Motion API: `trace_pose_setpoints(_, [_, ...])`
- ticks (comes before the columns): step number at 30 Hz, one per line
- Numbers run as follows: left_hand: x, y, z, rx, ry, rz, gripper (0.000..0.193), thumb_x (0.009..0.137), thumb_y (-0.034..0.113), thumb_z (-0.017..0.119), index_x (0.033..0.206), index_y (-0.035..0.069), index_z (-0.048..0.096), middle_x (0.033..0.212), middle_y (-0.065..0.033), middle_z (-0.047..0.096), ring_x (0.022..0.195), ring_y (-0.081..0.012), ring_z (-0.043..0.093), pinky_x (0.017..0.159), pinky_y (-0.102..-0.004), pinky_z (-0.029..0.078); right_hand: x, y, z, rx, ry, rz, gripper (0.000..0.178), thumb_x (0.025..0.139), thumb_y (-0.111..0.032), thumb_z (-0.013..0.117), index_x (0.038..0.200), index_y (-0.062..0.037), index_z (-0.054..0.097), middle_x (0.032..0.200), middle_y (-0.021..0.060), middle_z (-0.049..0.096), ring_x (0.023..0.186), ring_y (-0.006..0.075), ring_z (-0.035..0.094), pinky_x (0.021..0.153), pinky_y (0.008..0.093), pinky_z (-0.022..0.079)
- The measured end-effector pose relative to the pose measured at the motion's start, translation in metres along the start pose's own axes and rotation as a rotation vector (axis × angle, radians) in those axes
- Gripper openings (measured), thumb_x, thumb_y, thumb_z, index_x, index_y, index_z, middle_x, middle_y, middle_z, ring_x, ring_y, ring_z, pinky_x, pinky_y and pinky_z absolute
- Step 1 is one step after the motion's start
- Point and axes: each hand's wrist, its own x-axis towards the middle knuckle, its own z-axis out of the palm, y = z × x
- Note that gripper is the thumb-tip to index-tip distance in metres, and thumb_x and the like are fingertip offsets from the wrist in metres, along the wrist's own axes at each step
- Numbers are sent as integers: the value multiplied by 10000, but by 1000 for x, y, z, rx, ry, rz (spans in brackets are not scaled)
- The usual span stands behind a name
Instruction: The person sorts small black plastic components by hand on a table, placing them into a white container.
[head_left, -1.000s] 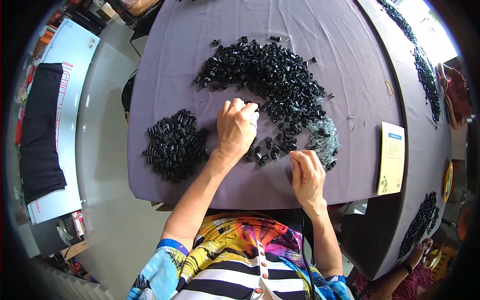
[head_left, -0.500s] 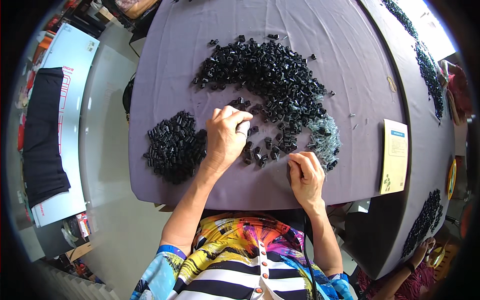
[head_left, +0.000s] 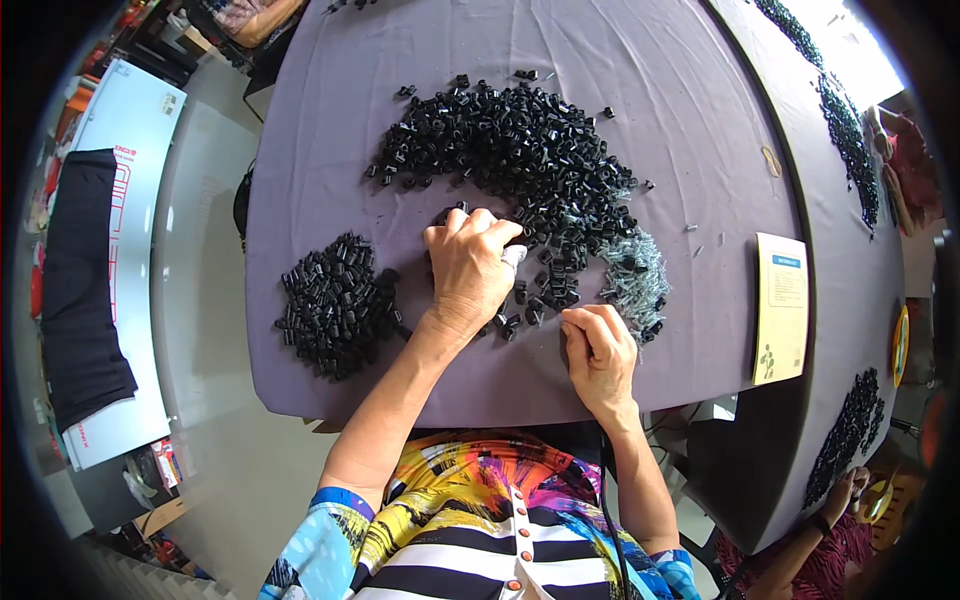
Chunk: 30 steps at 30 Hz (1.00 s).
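Note:
My left hand (head_left: 470,268) reaches in among loose black plastic pieces at the inner edge of a large curved heap of short black plastic pieces (head_left: 500,135). Its fingers are curled toward the thumb, which has a white wrap on it; whatever they pinch is hidden. Just in front of the small clear screw-like pieces (head_left: 635,280), my right hand (head_left: 602,355) is closed, thumb and forefinger pressed together. Anything in that pinch is too small to name. A second pile of black pieces (head_left: 335,310) lies left of my left forearm.
A purple-grey cloth (head_left: 690,340) covers the table. On the right lie a yellow booklet (head_left: 780,310) and a rubber band (head_left: 771,162). Beyond, an adjoining table bears more black piles (head_left: 848,435), with another person's hands (head_left: 848,490) beside one. A white box (head_left: 150,250) stands far left.
My left hand has moved slightly right toward the curved heap, its fingers reaching further among the pieces. My right hand keeps its pinch by the clear pieces. The whole view has shifted a little.

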Motion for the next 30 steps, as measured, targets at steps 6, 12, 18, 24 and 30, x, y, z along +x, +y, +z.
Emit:
trace_pose_setpoints(6, [3,13,3,131,-10,-50,154,745,191,754,836,131,644,850,2,631,872,-238,568,767,-412,391,0,2,0,-6,16,-16,146,788,23,639,925,-26,636,851,108,618,743,270,623,646,343,512])
trace_pose_setpoints(12, [-1,12,9,136,58,11,134,769,145,704,864,106,617,847,-49,614,878,-256,564,800,-423,373,-1,0,-1,6,38,-8,175,779,41,613,937,-31,634,857,110,606,741,276,618,641,346,512])
trace_pose_setpoints(18, [-4,15,7,109,31,-32,169,723,90,680,870,111,600,873,-37,618,898,-257,560,799,-440,378,-4,1,0,17,40,8,176,781,42,603,937,-34,634,858,111,601,740,279,616,638,348,511])
trace_pose_setpoints(24, [-4,7,2,-2,-2,-58,206,703,80,704,883,127,615,843,-6,623,881,-250,558,754,-427,415,-2,3,2,13,50,-9,163,787,36,609,932,-34,635,857,110,601,735,274,616,633,344,508])
trace_pose_setpoints(30, [-4,5,1,-71,-34,-76,101,713,69,700,785,140,698,784,-21,638,839,-254,567,748,-419,437,1,-2,-1,16,40,1,118,821,20,607,921,-36,636,838,109,590,717,271,610,624,343,498])
